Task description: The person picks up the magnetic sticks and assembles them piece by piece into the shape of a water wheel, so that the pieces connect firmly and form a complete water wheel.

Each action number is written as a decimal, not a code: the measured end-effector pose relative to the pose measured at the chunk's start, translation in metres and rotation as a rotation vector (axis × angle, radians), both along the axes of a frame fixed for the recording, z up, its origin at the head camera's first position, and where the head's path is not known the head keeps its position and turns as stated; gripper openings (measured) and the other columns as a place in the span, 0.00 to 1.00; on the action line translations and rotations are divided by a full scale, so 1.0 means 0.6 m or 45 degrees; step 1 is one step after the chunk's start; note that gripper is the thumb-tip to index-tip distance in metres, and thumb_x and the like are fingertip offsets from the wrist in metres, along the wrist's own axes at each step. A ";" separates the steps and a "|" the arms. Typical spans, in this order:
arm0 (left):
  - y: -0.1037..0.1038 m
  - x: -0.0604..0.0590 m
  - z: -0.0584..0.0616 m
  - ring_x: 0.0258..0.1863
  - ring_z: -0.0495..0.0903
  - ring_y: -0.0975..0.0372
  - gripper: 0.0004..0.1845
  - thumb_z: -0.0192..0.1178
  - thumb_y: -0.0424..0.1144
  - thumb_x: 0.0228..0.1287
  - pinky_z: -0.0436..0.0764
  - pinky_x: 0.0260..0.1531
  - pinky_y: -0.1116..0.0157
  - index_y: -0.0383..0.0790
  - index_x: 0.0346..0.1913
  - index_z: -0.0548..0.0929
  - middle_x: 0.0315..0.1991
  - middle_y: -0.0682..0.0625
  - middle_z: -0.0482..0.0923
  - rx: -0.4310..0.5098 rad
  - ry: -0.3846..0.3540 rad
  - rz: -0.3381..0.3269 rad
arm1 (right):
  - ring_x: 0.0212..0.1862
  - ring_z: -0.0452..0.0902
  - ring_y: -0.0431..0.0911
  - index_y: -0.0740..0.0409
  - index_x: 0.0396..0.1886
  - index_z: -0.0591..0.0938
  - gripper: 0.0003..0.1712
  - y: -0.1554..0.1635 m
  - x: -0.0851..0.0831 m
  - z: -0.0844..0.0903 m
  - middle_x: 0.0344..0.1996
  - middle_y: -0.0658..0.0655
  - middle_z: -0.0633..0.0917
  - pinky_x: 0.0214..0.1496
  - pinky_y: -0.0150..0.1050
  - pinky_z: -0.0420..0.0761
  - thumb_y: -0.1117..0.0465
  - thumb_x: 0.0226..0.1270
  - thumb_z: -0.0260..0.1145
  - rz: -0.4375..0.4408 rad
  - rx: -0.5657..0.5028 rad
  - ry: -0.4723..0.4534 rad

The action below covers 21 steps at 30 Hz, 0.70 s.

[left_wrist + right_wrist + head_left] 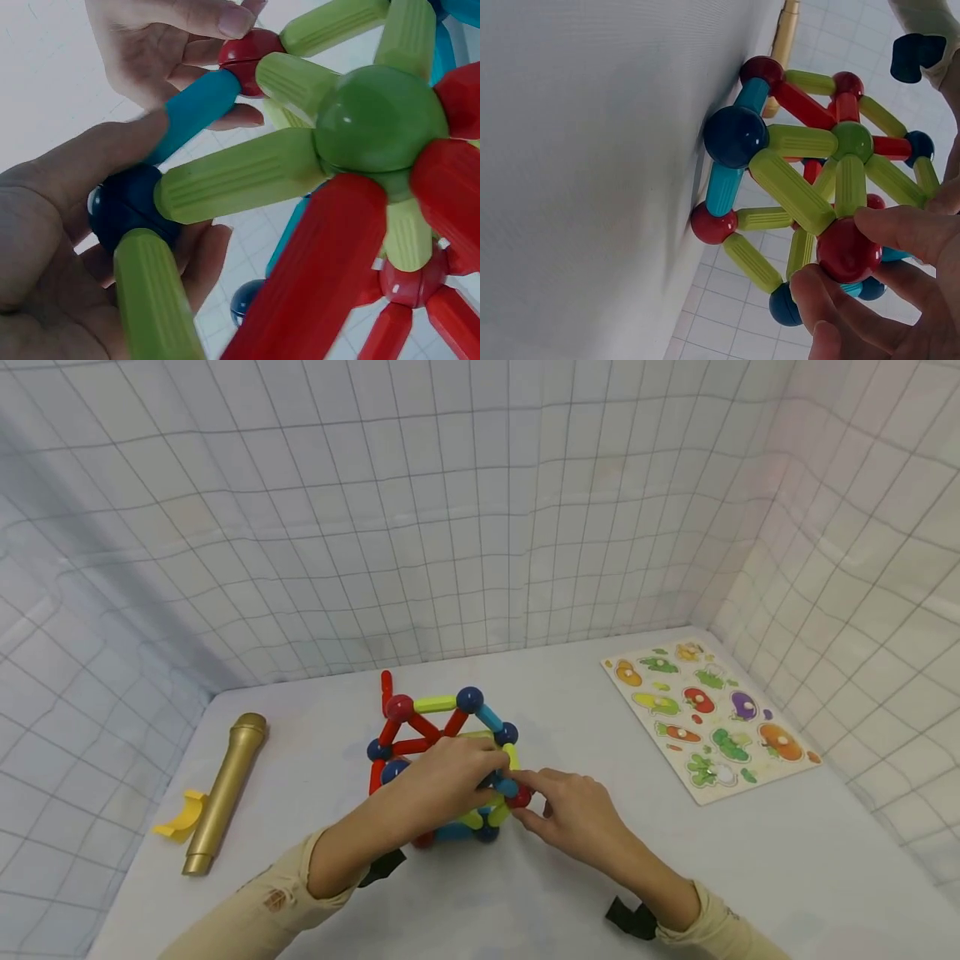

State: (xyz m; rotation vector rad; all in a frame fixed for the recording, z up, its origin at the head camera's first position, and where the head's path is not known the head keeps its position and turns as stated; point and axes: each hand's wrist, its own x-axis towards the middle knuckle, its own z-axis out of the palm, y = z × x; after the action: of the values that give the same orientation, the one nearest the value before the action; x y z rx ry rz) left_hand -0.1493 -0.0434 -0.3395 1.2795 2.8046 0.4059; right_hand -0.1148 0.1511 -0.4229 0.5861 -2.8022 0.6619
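A framework of magnetic rods and balls (400, 707) in red, yellow-green and blue stands on the white table. My left hand (450, 777) reaches over it from the left and holds a dark blue ball (124, 206), its thumb touching a light blue rod (199, 112). That rod runs to a red ball (849, 250), which my right hand (573, 810) pinches between thumb and fingers at the right side. A green ball (381, 118) joins several yellow-green and red rods. In the head view, my left hand and forearm hide part of the framework.
A gold microphone-shaped stick (225, 797) and a yellow curved piece (183, 817) lie at the left. Toward the right is a vegetable puzzle board (678, 756). A short red rod (386, 693) shows behind the framework. Grid-patterned cloth (480, 527) rises behind the table.
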 end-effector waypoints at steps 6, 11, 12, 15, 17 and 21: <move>-0.005 -0.005 -0.008 0.45 0.82 0.61 0.17 0.70 0.41 0.57 0.84 0.43 0.68 0.47 0.50 0.85 0.45 0.51 0.85 0.044 -0.037 -0.088 | 0.23 0.69 0.32 0.48 0.51 0.83 0.22 -0.002 0.003 -0.003 0.28 0.46 0.86 0.24 0.25 0.68 0.50 0.56 0.74 -0.012 -0.001 -0.019; -0.004 -0.007 -0.010 0.40 0.81 0.62 0.13 0.70 0.40 0.58 0.83 0.40 0.71 0.45 0.47 0.87 0.41 0.51 0.85 0.024 0.008 -0.122 | 0.22 0.69 0.31 0.47 0.50 0.83 0.22 -0.003 0.004 -0.006 0.28 0.47 0.86 0.24 0.25 0.69 0.51 0.55 0.75 -0.030 -0.030 -0.042; -0.003 -0.008 -0.008 0.40 0.81 0.62 0.13 0.70 0.40 0.57 0.83 0.40 0.71 0.45 0.46 0.87 0.41 0.51 0.85 0.017 0.000 -0.113 | 0.22 0.69 0.31 0.47 0.50 0.83 0.22 -0.003 0.003 -0.006 0.28 0.47 0.86 0.24 0.25 0.69 0.51 0.55 0.75 -0.029 -0.038 -0.045; -0.001 -0.008 -0.003 0.39 0.82 0.63 0.12 0.71 0.39 0.56 0.83 0.38 0.72 0.44 0.44 0.87 0.39 0.52 0.86 0.010 -0.045 -0.089 | 0.22 0.69 0.30 0.47 0.51 0.83 0.22 -0.005 0.002 -0.006 0.30 0.46 0.86 0.24 0.24 0.70 0.52 0.55 0.75 -0.022 -0.047 -0.059; -0.001 -0.008 0.000 0.39 0.82 0.63 0.12 0.72 0.38 0.55 0.83 0.37 0.72 0.43 0.44 0.88 0.39 0.52 0.86 -0.001 -0.065 -0.079 | 0.22 0.68 0.30 0.47 0.51 0.84 0.22 -0.006 0.002 -0.006 0.30 0.46 0.86 0.25 0.24 0.70 0.52 0.55 0.75 -0.018 -0.049 -0.064; 0.000 -0.006 0.004 0.35 0.80 0.64 0.12 0.73 0.36 0.53 0.83 0.34 0.73 0.41 0.42 0.87 0.36 0.51 0.84 -0.025 -0.092 -0.047 | 0.22 0.68 0.30 0.46 0.52 0.83 0.22 -0.008 0.001 -0.005 0.32 0.46 0.86 0.25 0.24 0.71 0.52 0.56 0.74 -0.015 -0.046 -0.077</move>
State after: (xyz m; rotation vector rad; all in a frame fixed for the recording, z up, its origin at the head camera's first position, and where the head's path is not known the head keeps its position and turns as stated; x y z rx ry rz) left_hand -0.1527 -0.0434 -0.3373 1.2830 2.7146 0.4129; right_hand -0.1142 0.1465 -0.4261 0.5509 -2.8404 0.7386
